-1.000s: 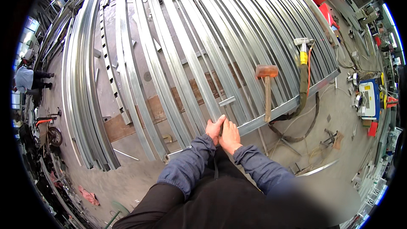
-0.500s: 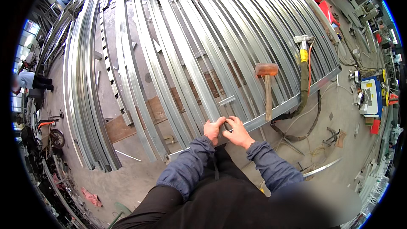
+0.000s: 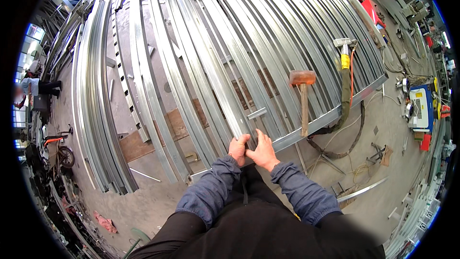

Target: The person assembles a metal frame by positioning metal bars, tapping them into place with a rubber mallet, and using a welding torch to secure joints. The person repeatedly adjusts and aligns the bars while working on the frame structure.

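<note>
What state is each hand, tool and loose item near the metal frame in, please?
Left hand: at a profile's near end, grip unclear
Right hand: open, thumb and forefinger apart
Mallet: lying flat, unheld
Hosed tool: lying on profiles, unheld
Short metal piece: lying loose crosswise
Pink cloth: crumpled on floor

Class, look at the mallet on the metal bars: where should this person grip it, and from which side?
Probably the lower wooden handle, with the right hand coming from the near side: the slim handle points back that way, its end at the near rail, while the blocky orange head lies farther away.
</note>
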A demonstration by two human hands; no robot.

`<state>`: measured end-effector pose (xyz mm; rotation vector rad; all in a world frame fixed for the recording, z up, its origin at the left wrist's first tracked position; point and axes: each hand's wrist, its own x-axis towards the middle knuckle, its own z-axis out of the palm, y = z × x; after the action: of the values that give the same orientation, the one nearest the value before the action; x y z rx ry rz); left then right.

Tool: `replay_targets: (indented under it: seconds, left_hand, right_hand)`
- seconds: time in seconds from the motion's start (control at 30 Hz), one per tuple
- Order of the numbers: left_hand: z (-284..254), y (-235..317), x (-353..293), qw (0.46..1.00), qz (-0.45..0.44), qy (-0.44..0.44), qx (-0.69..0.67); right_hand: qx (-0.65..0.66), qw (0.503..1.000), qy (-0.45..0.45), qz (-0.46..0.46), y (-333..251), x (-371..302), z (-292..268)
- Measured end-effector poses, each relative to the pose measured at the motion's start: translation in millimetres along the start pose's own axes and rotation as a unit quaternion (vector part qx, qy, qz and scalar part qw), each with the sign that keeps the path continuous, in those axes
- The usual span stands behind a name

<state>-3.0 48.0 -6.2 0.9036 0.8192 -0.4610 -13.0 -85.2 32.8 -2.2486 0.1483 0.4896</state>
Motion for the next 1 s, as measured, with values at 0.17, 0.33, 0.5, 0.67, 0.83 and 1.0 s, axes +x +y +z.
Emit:
replay_targets:
  seconds: [0.17, 0.33, 0.5, 0.67, 0.83, 1.0]
  left_hand:
    - [0.7, -5.8, 1.8, 0.990, 0.053, 0.068, 0.112]
    - [-4.4, -5.6, 0.7, 0.990, 0.064, 0.036, 0.123]
    - [-6.2, -3.0, -2.3, 0.985, 0.076, 0.010, 0.154]
    - [-2.6, 1.9, -12.3, 0.989, 0.075, -0.016, 0.122]
    - [-5.4, 11.8, -43.7, 0.990, 0.080, -0.069, 0.094]
    - [-35.6, -2.5, -73.2, 0.936, 0.143, -0.108, 0.304]
  right_hand:
    - [-0.051, 0.996, 0.071, 0.006, -1.6, -4.0, 24.2]
    - [-0.058, 0.997, 0.051, 0.021, -2.9, 0.3, 23.4]
    - [-0.076, 0.996, 0.049, 0.024, -6.6, 0.1, 19.9]
    - [-0.092, 0.994, 0.038, 0.039, -6.2, 0.9, 20.9]
    - [-0.109, 0.993, 0.021, 0.034, -16.7, 1.4, 12.0]
    - [-0.158, 0.986, 0.023, 0.052, -13.6, 4.6, 23.5]
